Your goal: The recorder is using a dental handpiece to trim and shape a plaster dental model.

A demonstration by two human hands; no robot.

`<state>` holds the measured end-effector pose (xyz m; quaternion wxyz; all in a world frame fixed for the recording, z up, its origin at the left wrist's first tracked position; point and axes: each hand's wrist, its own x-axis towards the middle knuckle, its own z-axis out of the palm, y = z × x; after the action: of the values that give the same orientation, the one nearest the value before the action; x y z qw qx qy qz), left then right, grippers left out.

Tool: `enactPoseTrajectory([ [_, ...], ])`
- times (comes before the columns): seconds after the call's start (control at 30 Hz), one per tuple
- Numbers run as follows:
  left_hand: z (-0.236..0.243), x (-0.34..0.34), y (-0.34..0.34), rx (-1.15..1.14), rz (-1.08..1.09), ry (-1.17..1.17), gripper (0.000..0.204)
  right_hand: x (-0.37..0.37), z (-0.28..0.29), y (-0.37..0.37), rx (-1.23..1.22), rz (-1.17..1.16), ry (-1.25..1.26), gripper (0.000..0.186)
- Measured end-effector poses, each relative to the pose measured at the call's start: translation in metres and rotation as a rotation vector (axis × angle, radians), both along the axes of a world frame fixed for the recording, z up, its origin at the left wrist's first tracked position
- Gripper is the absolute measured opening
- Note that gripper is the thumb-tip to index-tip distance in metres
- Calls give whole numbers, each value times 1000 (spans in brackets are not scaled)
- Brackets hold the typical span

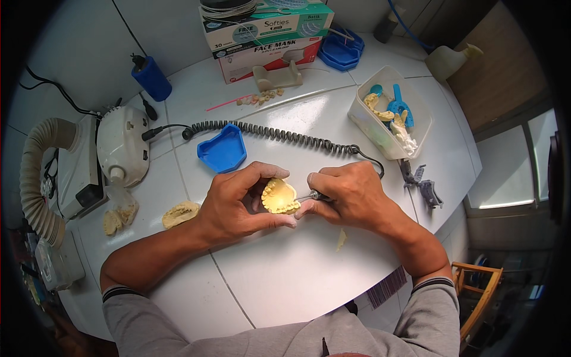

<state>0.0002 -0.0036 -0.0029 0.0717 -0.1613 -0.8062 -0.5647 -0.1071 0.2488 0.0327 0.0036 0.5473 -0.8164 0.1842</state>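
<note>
I'm holding the yellow cast (278,196) over the near half of the desk (285,268), with the left hand's (235,199) fingers clamped around it. The right hand's (351,193) fingers are clamped on the slim tool (320,195), which is pointing at the cast's 3 o'clock edge; I cannot tell whether its tip is touching.

Counting from the cast, a translucent tub (367,127) is standing at 2 o'clock, holding yellow plaster pieces (383,115), a blue perforated tray (397,109) and a rough white lump (405,141). A smooth, angular blue mould (221,153) is sitting at 10 o'clock. Another blue mould (340,59) is lying at 1 o'clock, beside printed cardboard boxes (270,50) that are stacking up at 12 o'clock.

The cast is showing a horseshoe row of bumpy teeth around a smooth hollow. A thin, pale flake (341,240) is lying at 4 o'clock, and a grainy plaster slab (180,214) is resting near 9 o'clock, just beside the left forearm. A glossy black coiled cord (267,132) is stretching across 12 o'clock, and a ribbed beige hose (38,157) is curving far out around 9 to 10 o'clock.
</note>
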Motion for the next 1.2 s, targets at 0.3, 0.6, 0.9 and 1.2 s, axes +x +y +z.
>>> enactPoseTrajectory([
  [0.3,2,1,2,8,6,-1,79,0,-1,0,2,-27,18,54],
  [0.6,-6,3,1,-16,47,185,74,-3,-4,-1,-109,28,108,51],
  [0.9,-3,1,2,20,28,211,69,-4,-2,-1,-105,-3,148,53],
  [1.2,4,1,1,-35,9,186,73,-4,-1,1,-40,0,141,53],
])
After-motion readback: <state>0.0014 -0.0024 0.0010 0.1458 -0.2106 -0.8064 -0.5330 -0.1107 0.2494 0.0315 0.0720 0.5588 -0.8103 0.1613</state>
